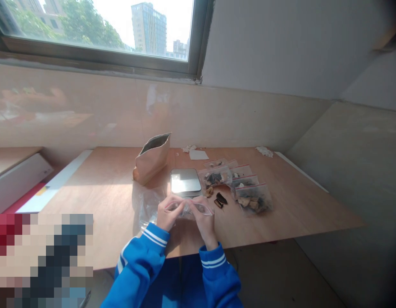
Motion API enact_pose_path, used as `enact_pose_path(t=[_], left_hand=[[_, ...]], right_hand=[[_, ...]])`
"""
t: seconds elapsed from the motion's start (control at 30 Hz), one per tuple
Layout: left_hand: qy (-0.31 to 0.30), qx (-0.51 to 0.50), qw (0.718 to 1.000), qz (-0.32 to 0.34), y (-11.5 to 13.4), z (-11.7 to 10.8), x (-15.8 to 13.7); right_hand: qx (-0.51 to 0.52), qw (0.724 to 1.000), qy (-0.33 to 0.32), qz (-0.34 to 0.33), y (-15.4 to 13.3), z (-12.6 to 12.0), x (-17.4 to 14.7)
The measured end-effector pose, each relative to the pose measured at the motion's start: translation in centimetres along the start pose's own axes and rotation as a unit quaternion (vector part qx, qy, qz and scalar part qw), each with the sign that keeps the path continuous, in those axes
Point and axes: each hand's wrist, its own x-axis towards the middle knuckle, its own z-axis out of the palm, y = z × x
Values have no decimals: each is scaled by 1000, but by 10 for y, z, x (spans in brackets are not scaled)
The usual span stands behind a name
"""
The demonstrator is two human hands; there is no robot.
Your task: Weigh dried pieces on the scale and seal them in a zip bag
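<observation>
Between my two hands is a clear zip bag (186, 212) with a reddish strip along its mouth. My left hand (168, 212) pinches the left part of its top edge, and my right hand (202, 216) pinches the right part. What the bag contains is mostly hidden by my fingers. Just beyond my hands sits a flat scale (185, 181) with a shiny metal top. To the right of it lie loose dark dried pieces (221, 198) and a tan piece (209, 191) on the wooden table (300, 205).
Several filled zip bags (254, 202) overlap at the right. An open brown paper pouch (153, 160) stands behind at the left, with crumpled clear plastic (149, 203) before it. White paper (198, 155) and crumpled tissue (264, 151) lie near the wall. The lower left is pixelated.
</observation>
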Motion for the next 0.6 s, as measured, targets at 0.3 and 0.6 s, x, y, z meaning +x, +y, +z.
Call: enact_pose_path(t=[0.3, 0.6], left_hand=[[22, -36, 998, -48, 26, -2, 6], [-62, -91, 989, -101, 43, -3, 20]], right_hand=[[40, 997, 30, 57, -16, -12, 6], [55, 985, 108, 123, -29, -24, 21]])
